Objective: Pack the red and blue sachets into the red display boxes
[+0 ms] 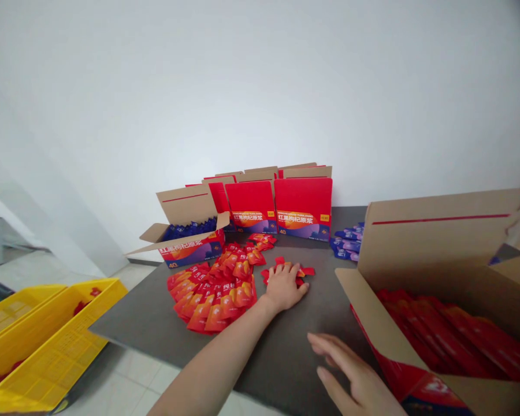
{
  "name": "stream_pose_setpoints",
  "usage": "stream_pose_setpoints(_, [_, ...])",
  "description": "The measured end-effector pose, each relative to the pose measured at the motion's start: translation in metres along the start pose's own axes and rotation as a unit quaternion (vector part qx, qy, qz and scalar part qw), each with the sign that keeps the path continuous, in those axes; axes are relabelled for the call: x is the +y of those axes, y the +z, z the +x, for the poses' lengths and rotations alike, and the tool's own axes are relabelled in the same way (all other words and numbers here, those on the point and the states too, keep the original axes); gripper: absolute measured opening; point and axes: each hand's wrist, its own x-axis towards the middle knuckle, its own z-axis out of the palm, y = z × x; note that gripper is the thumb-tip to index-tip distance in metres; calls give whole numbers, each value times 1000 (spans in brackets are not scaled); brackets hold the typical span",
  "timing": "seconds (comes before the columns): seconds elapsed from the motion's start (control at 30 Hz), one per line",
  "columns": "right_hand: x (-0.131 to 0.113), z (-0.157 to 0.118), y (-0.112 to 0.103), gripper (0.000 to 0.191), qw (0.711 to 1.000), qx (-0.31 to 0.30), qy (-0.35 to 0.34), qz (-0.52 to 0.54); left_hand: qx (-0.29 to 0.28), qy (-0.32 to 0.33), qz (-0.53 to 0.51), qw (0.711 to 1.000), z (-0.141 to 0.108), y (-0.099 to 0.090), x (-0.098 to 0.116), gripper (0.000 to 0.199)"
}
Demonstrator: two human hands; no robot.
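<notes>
My left hand [285, 287] lies with its fingers spread over a small group of red sachets [308, 271] near the middle of the dark table; its palm hides part of them. Nearer to me, my right hand [351, 375] hovers over the table's front part, fingers apart, with nothing in it. Fanned red and orange sachets [216, 300] lie to the left of my left hand. On the right stands a large open carton [416, 242] with rows of red sachets [450, 335] inside, its flap beside my right hand.
An open box [195, 251] of blue sachets stands at the back left, beside several red boxes [303, 205] along the wall. Blue sachets [347, 242] lie at the back right. Yellow crates [56, 346] stand left of the table [260, 370].
</notes>
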Motion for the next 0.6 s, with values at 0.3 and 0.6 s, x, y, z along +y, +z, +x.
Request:
stream_pose_setpoints(0.3, [19, 54, 20, 47, 963, 131, -94, -217, -61, 50, -37, 996, -68, -43, -6, 51])
stream_pose_setpoints(0.6, [18, 62, 19, 38, 986, 134, 35, 88, -7, -11, 25, 1000, -70, -52, -2, 26])
